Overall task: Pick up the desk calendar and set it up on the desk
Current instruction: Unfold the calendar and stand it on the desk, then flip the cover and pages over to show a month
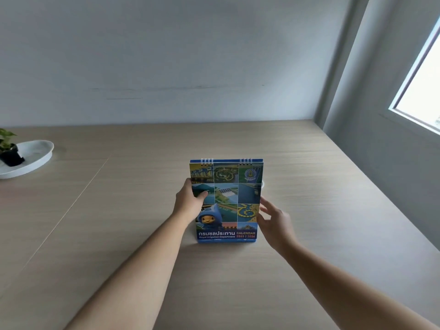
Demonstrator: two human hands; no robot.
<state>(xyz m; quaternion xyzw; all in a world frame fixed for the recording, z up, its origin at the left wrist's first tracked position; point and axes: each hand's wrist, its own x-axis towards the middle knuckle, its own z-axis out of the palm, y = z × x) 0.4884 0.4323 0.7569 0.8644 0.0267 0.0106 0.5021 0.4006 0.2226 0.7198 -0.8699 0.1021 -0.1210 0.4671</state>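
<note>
The desk calendar (234, 186) stands upright on the wooden desk (309, 186), cover toward me, with blue photo tiles, a cartoon mascot and white spiral rings on top. My left hand (189, 202) grips its left edge, thumb on the cover, fingers behind. My right hand (275, 221) is by the right edge with fingers spread, fingertips at or just off the cover's lower right side; I cannot tell if they touch.
A white dish (35, 156) with a small potted plant (8, 148) sits at the desk's far left. A grey wall runs behind the desk. A window (423, 91) and wall border the desk's right side.
</note>
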